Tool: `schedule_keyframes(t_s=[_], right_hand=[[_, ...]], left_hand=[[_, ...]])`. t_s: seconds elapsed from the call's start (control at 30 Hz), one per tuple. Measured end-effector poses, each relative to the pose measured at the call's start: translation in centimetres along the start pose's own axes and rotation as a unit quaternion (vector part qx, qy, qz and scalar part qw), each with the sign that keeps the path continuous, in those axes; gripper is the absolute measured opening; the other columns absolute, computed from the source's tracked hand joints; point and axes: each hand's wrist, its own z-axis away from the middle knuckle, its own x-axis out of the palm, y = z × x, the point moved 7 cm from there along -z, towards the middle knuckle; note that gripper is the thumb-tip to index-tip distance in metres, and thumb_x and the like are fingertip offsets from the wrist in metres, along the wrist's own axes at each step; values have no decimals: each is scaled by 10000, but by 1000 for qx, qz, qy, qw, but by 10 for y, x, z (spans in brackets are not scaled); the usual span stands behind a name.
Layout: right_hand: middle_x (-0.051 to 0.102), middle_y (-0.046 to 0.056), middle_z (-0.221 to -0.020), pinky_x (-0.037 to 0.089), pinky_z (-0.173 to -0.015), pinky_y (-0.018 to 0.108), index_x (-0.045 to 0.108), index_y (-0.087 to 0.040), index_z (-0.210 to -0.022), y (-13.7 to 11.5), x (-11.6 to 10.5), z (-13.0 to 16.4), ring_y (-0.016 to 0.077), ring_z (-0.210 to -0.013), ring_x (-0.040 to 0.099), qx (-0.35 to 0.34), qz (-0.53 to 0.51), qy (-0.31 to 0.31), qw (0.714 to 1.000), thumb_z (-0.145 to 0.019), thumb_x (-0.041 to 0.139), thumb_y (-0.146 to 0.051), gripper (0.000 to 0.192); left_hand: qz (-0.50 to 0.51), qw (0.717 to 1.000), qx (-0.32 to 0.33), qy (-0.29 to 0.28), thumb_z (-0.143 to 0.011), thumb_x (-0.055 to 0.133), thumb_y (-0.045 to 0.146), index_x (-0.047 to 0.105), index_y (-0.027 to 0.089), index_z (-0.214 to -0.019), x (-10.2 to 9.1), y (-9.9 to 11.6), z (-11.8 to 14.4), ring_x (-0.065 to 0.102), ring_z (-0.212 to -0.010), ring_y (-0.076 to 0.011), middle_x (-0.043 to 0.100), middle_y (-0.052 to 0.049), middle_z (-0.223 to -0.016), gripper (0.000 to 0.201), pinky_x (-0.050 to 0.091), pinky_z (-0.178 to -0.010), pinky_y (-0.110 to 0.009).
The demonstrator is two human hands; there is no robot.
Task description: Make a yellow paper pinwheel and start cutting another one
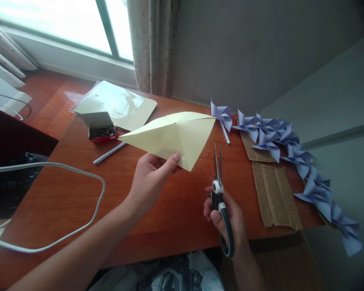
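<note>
Pinched between the thumb and fingers of my left hand is a creased sheet of pale yellow paper, held above the table by its near edge. Its fold lines meet around a small mark near the upper middle. My right hand grips a pair of black and white scissors, blades pointing away from me and slightly apart. The blades stand to the right of the paper, not touching it. Some of my right fingers are hidden behind the handles.
Purple paper pinwheels line the table's right side, beside corrugated cardboard. An open red box of small dark pieces, a rolled white paper stick and a plastic-sleeved yellow paper stack lie left. A white cable loops over the left edge.
</note>
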Motion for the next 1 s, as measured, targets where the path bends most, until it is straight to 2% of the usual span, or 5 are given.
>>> schedule_keyframes(t_s=[0.17,0.4,0.53,0.83,1.0], right_hand=[[603,14,-746,402,-610,294,613,-178,-1213,0,7,11,155,-649,517,46,49,-61,996,-801,722,-596,597],[600,18,-766,393,-598,274,620,-172,-1207,1,20,6,155,-670,525,69,39,-97,992,-781,749,-584,606],[595,17,-785,400,-629,278,607,-187,-1214,0,23,3,162,-693,524,76,33,-125,989,-803,728,-584,584],[561,7,-778,400,-665,297,593,-196,-1209,-3,26,1,164,-696,496,69,12,-126,990,-808,704,-628,600],[564,9,-786,397,-660,292,593,-194,-1197,-5,29,0,158,-693,488,71,9,-137,988,-814,704,-621,584]], left_hand=[[11,1000,-6,1,-821,767,352,718,142,-778,-1,-3,-1,625,-620,-157,714,-33,-667,219,469,-605,-258],[-3,999,-14,-37,-839,747,346,721,147,-752,6,-5,-1,620,-620,-156,716,-34,-656,219,465,-604,-251],[0,999,-20,-32,-821,762,351,729,151,-750,8,-4,1,629,-622,-164,723,-35,-659,215,469,-609,-252],[-20,999,-12,-41,-824,758,338,726,156,-691,11,-2,3,641,-615,-170,721,-30,-630,227,462,-600,-253],[-14,999,-7,-49,-831,756,333,738,164,-725,12,-1,4,646,-616,-165,733,-21,-649,200,462,-590,-244]])
